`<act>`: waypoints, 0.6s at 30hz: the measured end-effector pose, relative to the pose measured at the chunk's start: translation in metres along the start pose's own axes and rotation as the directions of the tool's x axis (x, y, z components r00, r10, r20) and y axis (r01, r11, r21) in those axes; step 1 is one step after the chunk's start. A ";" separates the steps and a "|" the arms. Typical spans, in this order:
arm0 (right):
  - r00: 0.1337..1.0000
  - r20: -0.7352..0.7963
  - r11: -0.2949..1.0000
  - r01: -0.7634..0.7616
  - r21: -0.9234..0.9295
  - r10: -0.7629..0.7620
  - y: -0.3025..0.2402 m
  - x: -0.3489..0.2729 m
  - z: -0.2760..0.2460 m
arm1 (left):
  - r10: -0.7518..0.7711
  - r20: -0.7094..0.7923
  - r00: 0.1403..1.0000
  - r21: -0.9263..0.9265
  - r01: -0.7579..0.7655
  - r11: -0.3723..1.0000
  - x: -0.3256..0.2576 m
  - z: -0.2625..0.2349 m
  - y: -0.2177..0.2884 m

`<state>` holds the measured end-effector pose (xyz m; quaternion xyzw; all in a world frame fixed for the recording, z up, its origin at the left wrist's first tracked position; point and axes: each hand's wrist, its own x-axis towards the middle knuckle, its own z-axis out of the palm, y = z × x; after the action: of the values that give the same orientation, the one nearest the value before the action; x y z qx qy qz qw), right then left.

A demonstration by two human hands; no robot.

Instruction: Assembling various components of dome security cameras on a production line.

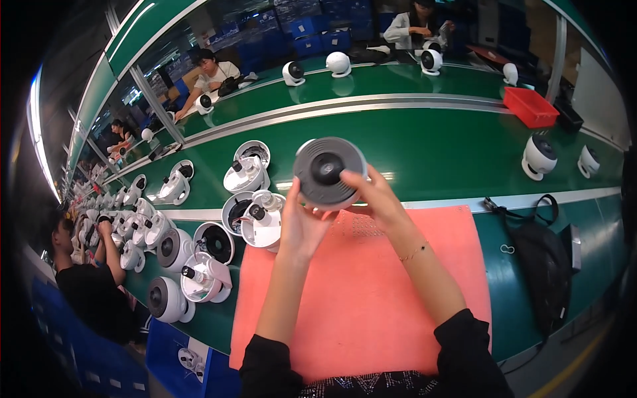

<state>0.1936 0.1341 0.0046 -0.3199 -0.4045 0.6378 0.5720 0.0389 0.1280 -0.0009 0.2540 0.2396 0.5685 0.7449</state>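
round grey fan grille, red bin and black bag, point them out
round grey fan grille (330, 171), head view, on its dark centre hub.
red bin (529, 106), head view, on its near wall.
black bag (545, 265), head view, on the middle of its body.

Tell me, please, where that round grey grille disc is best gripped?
Probably by its outer rim, from both sides, as the left hand and right hand hold the grey grille disc now: its raised dark centre and ribbed face offer no firm grip.
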 end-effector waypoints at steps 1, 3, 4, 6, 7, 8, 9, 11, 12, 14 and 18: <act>0.985 -0.025 0.981 -0.167 0.099 0.170 -0.001 0.007 -0.019 | -0.052 -0.037 0.998 -0.013 0.052 0.999 -0.006 0.005 -0.008; 0.973 -0.116 0.935 -0.152 0.321 0.198 0.007 0.021 -0.050 | -0.152 -0.077 0.985 -0.063 0.148 0.987 -0.032 0.008 -0.018; 0.957 -0.177 0.913 -0.151 0.378 0.231 0.005 0.024 -0.055 | -0.204 -0.079 0.976 -0.101 0.196 0.975 -0.047 0.000 -0.022; 0.944 -0.325 0.957 0.038 0.288 0.060 0.013 0.029 -0.079 | -0.149 -0.263 0.953 -0.177 0.104 0.979 -0.070 -0.021 -0.034; 0.897 -0.440 0.974 0.063 0.216 0.039 0.017 0.036 -0.092 | -0.093 -0.452 0.887 -0.220 -0.010 0.975 -0.077 -0.031 -0.033; 0.855 -0.518 0.993 0.036 0.114 0.029 0.022 0.038 -0.105 | -0.102 -0.458 0.883 -0.221 -0.002 0.975 -0.075 -0.045 -0.028; 0.839 -0.544 0.997 0.039 0.066 0.004 0.020 0.036 -0.106 | 0.021 -0.406 0.914 -0.200 -0.111 0.973 -0.073 -0.066 -0.021; 0.807 -0.590 0.997 0.037 0.069 0.011 0.018 0.034 -0.099 | 0.152 -0.360 0.920 -0.183 -0.230 0.956 -0.066 -0.090 -0.017; 0.860 -0.501 0.983 0.002 0.186 0.093 0.021 0.034 -0.097 | 0.260 -0.380 0.888 -0.078 -0.311 0.947 -0.056 -0.096 -0.014; 0.873 -0.438 0.910 -0.014 0.415 0.213 0.028 0.030 -0.078 | 0.377 -0.417 0.827 0.057 -0.391 0.919 -0.045 -0.095 -0.011; 0.930 -0.107 0.889 -0.295 0.351 0.351 0.041 0.027 -0.061 | 0.352 -0.416 0.838 0.098 -0.344 0.934 -0.060 -0.091 -0.004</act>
<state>0.2232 0.1689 -0.0588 -0.3354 -0.1838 0.7534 0.5349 -0.0310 0.0784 -0.0679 0.1697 0.3521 0.7335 0.5561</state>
